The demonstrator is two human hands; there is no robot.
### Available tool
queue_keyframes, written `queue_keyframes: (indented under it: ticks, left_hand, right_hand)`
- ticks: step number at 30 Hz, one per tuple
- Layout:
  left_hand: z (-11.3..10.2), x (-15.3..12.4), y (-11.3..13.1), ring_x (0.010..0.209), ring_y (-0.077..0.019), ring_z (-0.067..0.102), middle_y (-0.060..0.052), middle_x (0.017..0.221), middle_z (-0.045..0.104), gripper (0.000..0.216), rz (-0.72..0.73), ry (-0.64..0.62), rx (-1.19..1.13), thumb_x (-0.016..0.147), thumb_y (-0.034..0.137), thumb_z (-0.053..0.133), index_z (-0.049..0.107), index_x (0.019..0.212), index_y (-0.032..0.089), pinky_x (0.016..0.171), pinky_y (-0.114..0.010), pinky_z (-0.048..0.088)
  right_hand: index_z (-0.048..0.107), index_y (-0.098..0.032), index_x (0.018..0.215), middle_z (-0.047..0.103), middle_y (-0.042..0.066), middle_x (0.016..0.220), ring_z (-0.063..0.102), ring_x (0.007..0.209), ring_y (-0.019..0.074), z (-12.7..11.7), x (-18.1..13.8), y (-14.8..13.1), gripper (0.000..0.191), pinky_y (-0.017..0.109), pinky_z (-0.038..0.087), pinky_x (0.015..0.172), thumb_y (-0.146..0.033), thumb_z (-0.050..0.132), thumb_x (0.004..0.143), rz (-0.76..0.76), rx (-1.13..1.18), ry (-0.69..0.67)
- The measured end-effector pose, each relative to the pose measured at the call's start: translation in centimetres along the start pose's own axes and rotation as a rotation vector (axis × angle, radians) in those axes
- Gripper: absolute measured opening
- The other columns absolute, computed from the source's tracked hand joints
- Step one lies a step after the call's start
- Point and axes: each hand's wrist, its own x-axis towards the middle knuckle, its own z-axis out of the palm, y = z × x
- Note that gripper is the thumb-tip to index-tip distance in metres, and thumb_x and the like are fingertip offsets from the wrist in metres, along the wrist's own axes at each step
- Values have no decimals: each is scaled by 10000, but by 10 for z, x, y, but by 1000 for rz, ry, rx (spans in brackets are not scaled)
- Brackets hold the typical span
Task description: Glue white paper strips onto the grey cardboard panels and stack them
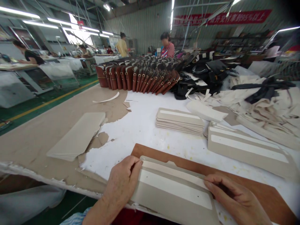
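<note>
A grey-beige bag panel (pixel 168 207) lies at the table's near edge, with a white band (pixel 175 191) along it. Above that band runs a narrow cream strip (pixel 173 174), stretched between my two hands. My left hand (pixel 123 178) pinches the strip's left end against the panel's upper left corner. At the other end, my right hand (pixel 234 198) has the strip between thumb and forefinger. A brown leather piece (pixel 255 189) lies flat behind the panel and passes partly beneath it and my right hand.
Stacked beige panels stand in the middle (pixel 179 122) and at right (pixel 246 150); plain ones (pixel 77 136) lie left. Brown bags (pixel 140 76) line the far end, beside black pieces (pixel 203 72) and cream fabric scraps (pixel 274 109). People work in the background.
</note>
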Motion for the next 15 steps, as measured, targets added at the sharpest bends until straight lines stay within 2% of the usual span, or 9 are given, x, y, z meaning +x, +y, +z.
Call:
queue_keyframes:
  ticks: [4,9,15]
  left_hand:
    - [7,3,-2,797,-233,639,-43,822,674,331,0,2,75,964,396,378,610,795,229,747,-353,398]
    - [15,4,-7,837,-238,651,-40,924,690,254,-11,2,146,998,350,425,621,890,230,765,-355,393]
    - [17,2,-11,769,-222,642,7,819,647,79,-42,10,185,978,286,553,603,1006,231,722,-330,391]
  right_hand:
    - [753,-274,857,751,5,858,697,793,195,1,5,16,334,211,541,666,-588,642,887,-80,-109,-40]
    - [760,-274,869,756,7,832,712,735,188,-1,11,29,339,213,565,647,-577,610,906,-127,-208,-77]
    - [772,-281,900,764,12,821,730,724,198,-2,9,34,364,217,584,626,-608,611,888,-75,-233,-66]
